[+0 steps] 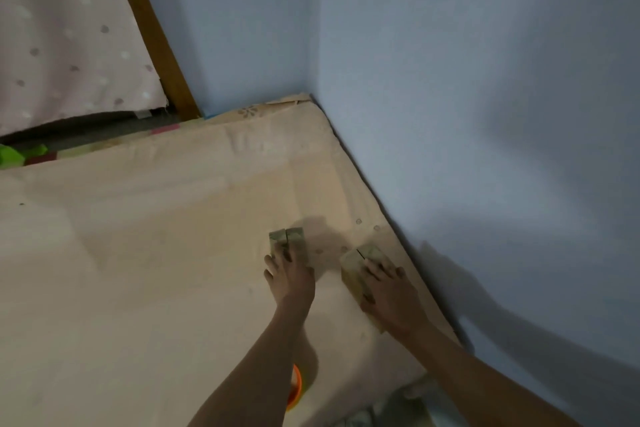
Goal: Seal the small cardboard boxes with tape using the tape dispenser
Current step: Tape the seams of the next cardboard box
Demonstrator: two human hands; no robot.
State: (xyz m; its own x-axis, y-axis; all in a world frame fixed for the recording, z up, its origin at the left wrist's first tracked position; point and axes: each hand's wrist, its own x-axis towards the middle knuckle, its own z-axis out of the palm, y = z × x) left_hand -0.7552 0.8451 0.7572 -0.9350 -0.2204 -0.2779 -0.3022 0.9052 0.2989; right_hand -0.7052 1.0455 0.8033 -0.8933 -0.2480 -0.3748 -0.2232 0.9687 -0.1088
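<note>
Two small brown cardboard boxes sit on a pale beige mattress, near its edge by the wall. The left-hand cardboard box [288,239] lies under the left hand [290,273], whose fingers are laid flat and fairly straight over its top; the centre seam between the two top flaps shows just beyond the fingertips. The right-hand cardboard box [360,263] lies just beside it, a little apart and turned at an angle, with the right hand [389,291] spread over its top, fingers reaching along the flaps and the thumb down the near side. Whether that hand clasps the box or only presses on it cannot be told. Its top seam stands slightly open at the far end.

An orange round object [295,388], perhaps the tape dispenser, peeks out from behind the left forearm, well back from the boxes.

The beige mattress [156,253] fills a corner of pale blue walls [450,80]. At the far left a brown wooden frame [152,31] borders a pink dotted fabric [62,38], with something bright green [17,154] below it.
</note>
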